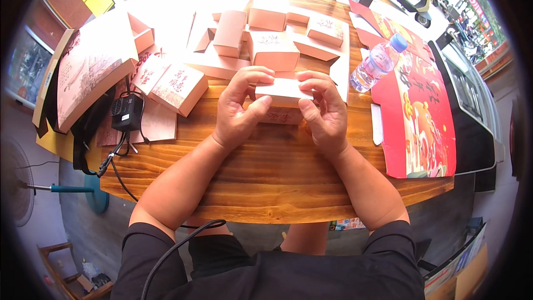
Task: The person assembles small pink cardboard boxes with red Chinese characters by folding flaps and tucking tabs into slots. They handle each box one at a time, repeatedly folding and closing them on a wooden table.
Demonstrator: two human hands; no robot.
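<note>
I count one small pale pink cardboard box [280, 99] held at the centre of the wooden counter [266, 178]. A cluster of matching pink folded boxes [261, 36] stands behind it. A flat pink printed carton [89, 75] lies far left. A red illustrated flat package [419, 111] lies right, with a clear plastic water bottle, pale-labelled [377, 64], beside it.

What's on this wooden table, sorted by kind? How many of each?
Folded small pink boxes, counting the one in the hands: about 9
Plastic water bottle: 1
Red printed sheet: 1
Black power adapter: 1
Total: about 12
</note>
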